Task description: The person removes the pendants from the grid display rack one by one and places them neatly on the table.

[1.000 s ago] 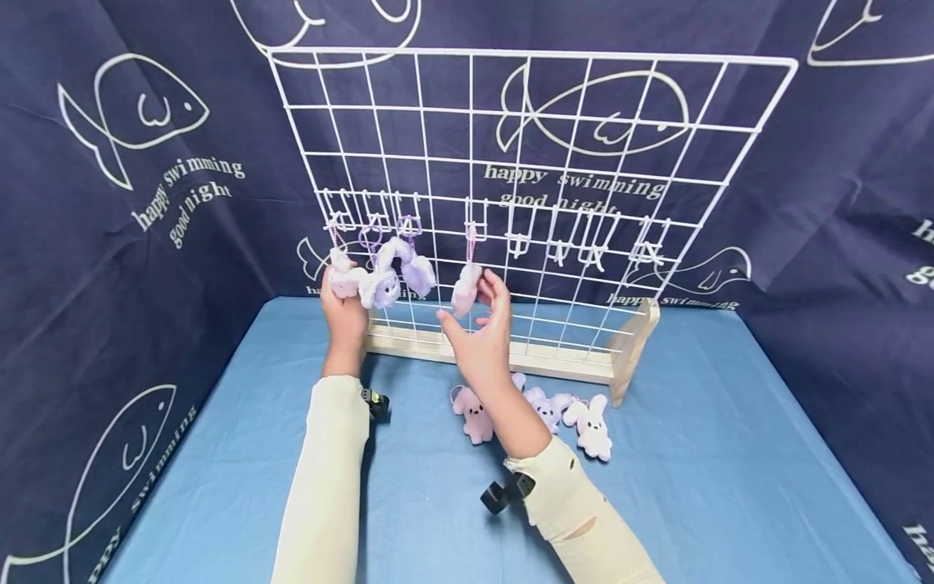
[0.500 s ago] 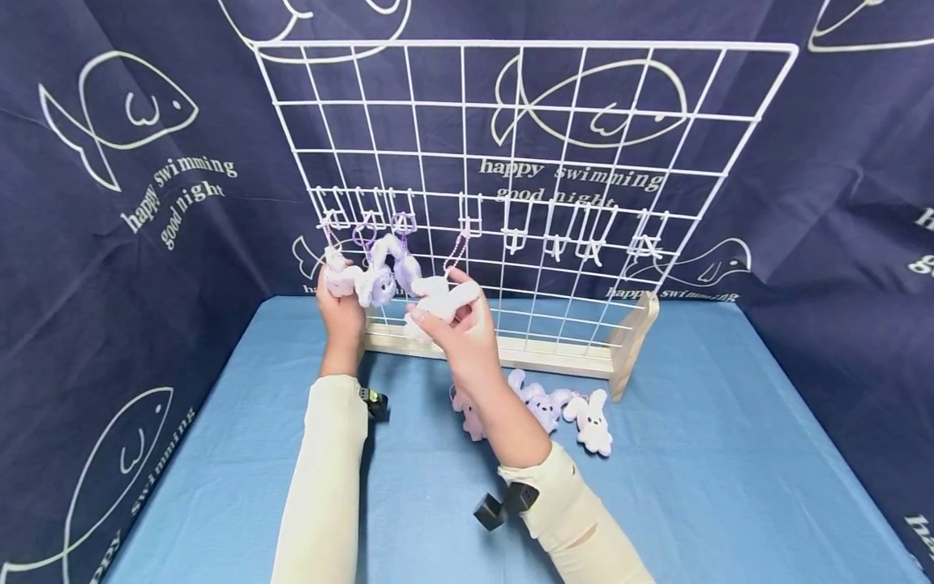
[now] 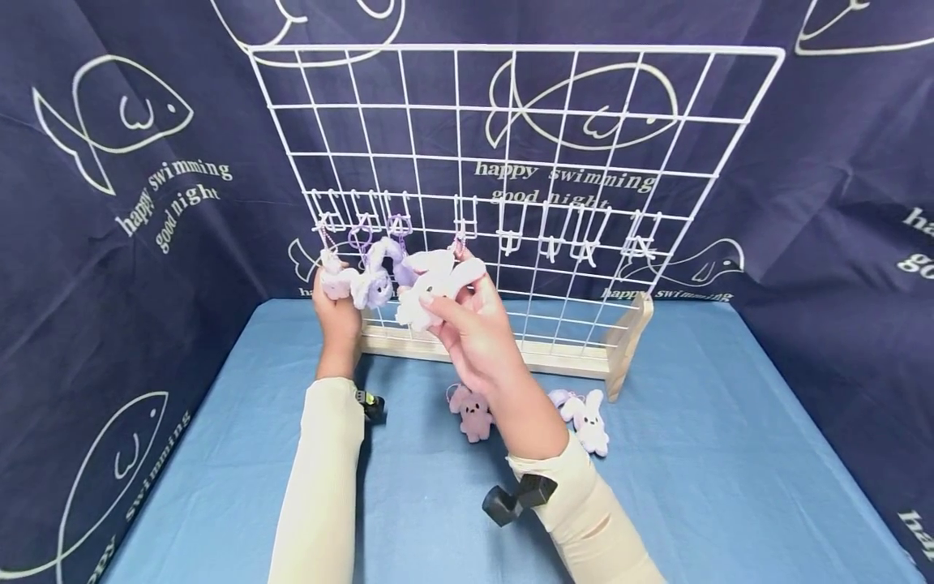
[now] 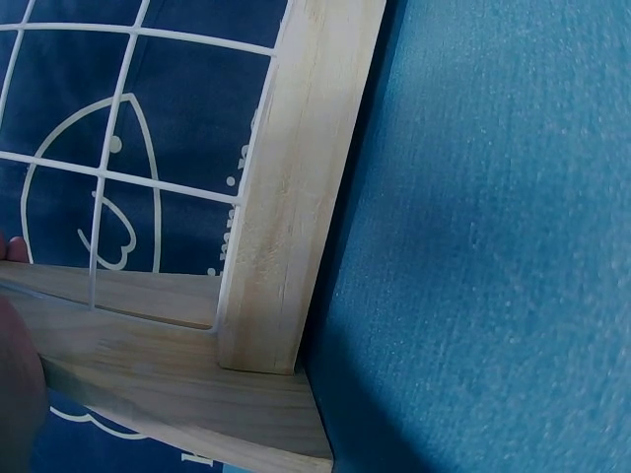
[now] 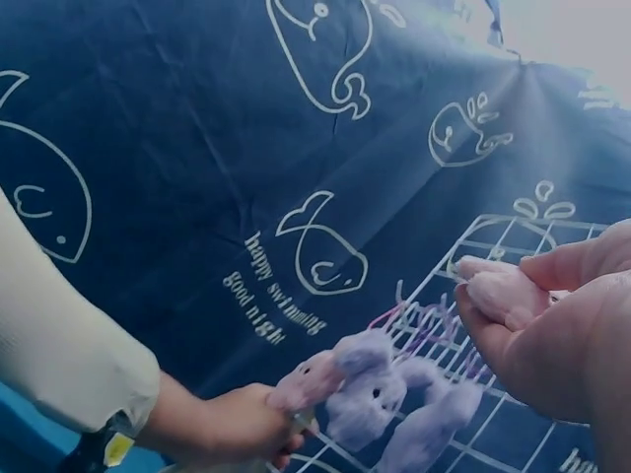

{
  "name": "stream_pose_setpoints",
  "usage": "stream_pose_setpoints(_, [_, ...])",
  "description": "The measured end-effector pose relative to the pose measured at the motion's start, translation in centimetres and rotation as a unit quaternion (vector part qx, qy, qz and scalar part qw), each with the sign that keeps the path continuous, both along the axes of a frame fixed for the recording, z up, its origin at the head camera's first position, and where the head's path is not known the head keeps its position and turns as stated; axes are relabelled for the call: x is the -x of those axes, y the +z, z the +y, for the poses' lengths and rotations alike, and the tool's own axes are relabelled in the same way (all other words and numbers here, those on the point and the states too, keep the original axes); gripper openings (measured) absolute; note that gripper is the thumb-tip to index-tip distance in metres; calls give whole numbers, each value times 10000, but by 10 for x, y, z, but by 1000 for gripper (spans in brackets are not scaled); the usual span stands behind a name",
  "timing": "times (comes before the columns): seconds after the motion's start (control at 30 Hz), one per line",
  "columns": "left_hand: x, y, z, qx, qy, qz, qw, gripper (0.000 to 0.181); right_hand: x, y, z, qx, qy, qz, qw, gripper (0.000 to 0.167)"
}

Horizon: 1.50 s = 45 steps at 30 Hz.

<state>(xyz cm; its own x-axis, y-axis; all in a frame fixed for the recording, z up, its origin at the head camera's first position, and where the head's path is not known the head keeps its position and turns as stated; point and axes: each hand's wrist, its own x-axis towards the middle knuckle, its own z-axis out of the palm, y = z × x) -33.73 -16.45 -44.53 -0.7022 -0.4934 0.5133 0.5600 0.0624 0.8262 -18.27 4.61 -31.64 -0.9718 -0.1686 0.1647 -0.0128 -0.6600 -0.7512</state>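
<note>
A pale pink plush bunny keychain [image 3: 430, 284] faces outward, pinched between the thumb and fingers of my right hand [image 3: 485, 341]. Its pink chain runs up to a hook on the white wire grid rack [image 3: 514, 113]. My left hand [image 3: 339, 328] grips the rack's wooden end, partly hidden behind a hanging pink bunny [image 3: 336, 282]; in the right wrist view that hand [image 5: 232, 424] has curled fingers. Beside that bunny hang a lavender bunny [image 3: 374, 288] and another lavender one, mostly covered. The left wrist view holds the wooden side piece [image 4: 286, 187] and only an edge of the hand.
On the blue tabletop [image 3: 430, 503] lie a pink bunny [image 3: 476, 415], a white bunny [image 3: 591, 426] and part of a lavender one behind my right forearm. Several bare hooks [image 3: 550, 243] hang on the grid's right half. Dark blue fish-print cloth [image 3: 146, 284] surrounds the table.
My right hand has taken hold of the hanging pale pink bunny, drawn it outward and turned its face to the front. The left hand keeps its place at the rack's end.
</note>
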Motion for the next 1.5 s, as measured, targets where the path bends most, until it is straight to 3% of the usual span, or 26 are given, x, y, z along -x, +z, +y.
stream_pose_setpoints(0.2, [-3,3,2,-41,32,-73,10000,17,-10,9,2,-210,37,202,9996,80])
stream_pose_setpoints(0.37, [-17,16,8,-32,20,-102,9999,16,-16,7,5,-283,-119,426,9986,85])
stream_pose_setpoints(0.53, [-27,24,12,58,49,-134,9999,14,-17,-1,10,-396,-283,688,9964,70])
stream_pose_setpoints(0.67, [-27,24,13,38,80,-95,9999,19,-18,-6,13,-512,-261,770,9954,49])
stream_pose_setpoints(0.77, [-26,24,15,-40,85,-100,9999,13,-19,-8,16,-600,-250,762,9950,38])
stream_pose_setpoints(0.93, [-24,23,14,-183,50,-37,9998,14,-18,-10,18,-663,-180,753,9948,28])
stream_pose_setpoints(1.2, [-22,24,14,-168,22,-32,9999,18,-17,-11,20,-756,-105,760,9942,27])
stream_pose_setpoints(1.33, [-22,24,14,-151,-26,7,9999,11,-17,-13,20,-820,-45,858,9929,28])
stream_pose_setpoints(1.5, [-24,24,13,-105,-48,3,9999,24,-18,-16,20,-819,20,1004,9916,29])
